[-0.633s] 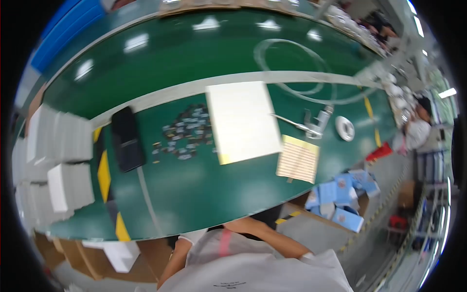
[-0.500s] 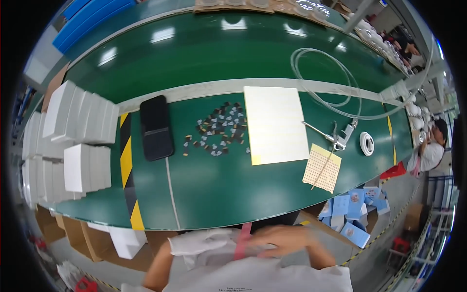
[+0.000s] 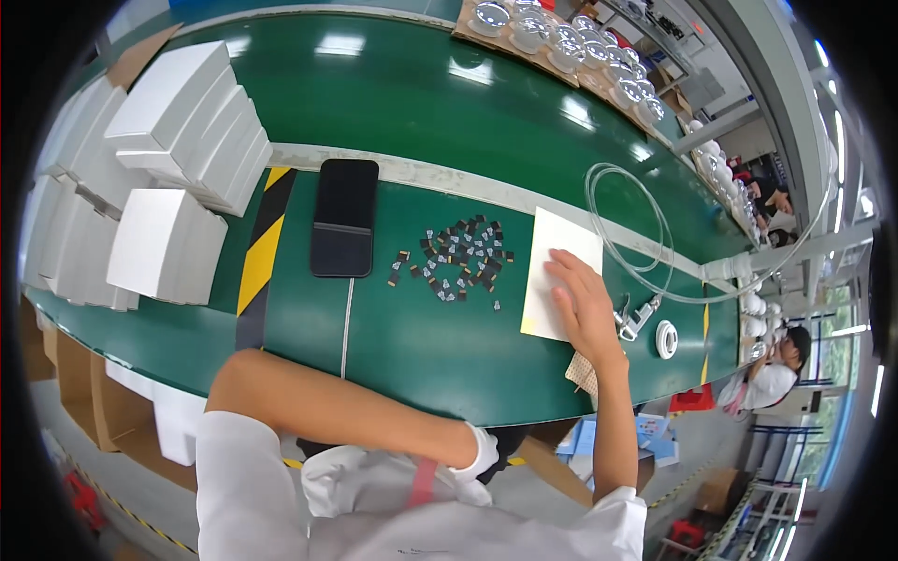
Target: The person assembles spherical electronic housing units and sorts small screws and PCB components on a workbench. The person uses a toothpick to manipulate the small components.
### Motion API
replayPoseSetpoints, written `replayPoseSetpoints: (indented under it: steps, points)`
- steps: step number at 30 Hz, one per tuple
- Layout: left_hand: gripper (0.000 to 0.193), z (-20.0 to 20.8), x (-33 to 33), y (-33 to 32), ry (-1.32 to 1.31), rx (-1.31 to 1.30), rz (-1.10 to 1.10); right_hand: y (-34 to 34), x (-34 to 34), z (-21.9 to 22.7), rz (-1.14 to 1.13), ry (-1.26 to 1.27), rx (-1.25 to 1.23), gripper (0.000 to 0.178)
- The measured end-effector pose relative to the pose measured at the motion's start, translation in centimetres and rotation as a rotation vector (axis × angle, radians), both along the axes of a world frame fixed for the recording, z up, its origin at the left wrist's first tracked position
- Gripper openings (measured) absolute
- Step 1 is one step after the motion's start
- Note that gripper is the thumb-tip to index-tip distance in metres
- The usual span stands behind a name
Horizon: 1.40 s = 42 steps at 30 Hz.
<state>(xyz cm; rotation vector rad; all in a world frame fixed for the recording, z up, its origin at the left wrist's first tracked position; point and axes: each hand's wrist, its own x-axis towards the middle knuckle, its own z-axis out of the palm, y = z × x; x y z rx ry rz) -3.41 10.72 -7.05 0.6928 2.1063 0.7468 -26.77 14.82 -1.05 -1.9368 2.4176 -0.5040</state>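
My right hand (image 3: 587, 313) rests on a pale cream sheet (image 3: 541, 309), its fingers stretched out and apparently gripping nothing. My left forearm (image 3: 365, 411) crosses low in front of me along the table edge. Its hand is hidden behind white cloth near my waist. Left of the sheet lies a loose scatter of small black cards and grey pieces (image 3: 461, 259). A metal air gun (image 3: 639, 318) sits just right of my right hand, with a white ring-shaped roll (image 3: 666, 339) beside it. Partly behind my wrist is a beige dotted sheet (image 3: 582, 372).
A black phone-like slab (image 3: 346, 206) lies left of the cards. White boxes (image 3: 168, 243) are stacked at the far left. Clear coiled hose (image 3: 655, 215) leads off right. Glass domes (image 3: 566, 47) stand on cardboard at the back. Another person (image 3: 772, 374) sits at far right.
My right hand has risen from my waist onto the cream sheet. My left forearm has swung up and across the table's front edge. The view has shifted and tilted.
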Motion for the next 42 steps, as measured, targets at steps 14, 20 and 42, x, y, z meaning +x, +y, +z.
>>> replayPoseSetpoints:
  steps: [14, 20, 42]
  points:
    - [0.099, -3.8, 0.3, 7.7, 0.397, 0.25, 0.245, -6.6, -1.9, -3.4, -0.057, -0.279, -0.225, 0.041]
    - [0.087, -6.4, 0.0, 9.2, 0.135, 0.303, 0.2, -7.2, -1.2, -2.5, -0.048, -0.221, -0.176, 0.046]
    - [0.049, -11.7, 3.5, 9.8, -0.686, 0.383, -0.03, -5.9, -2.0, -2.0, 0.028, -0.379, -0.185, 0.042]
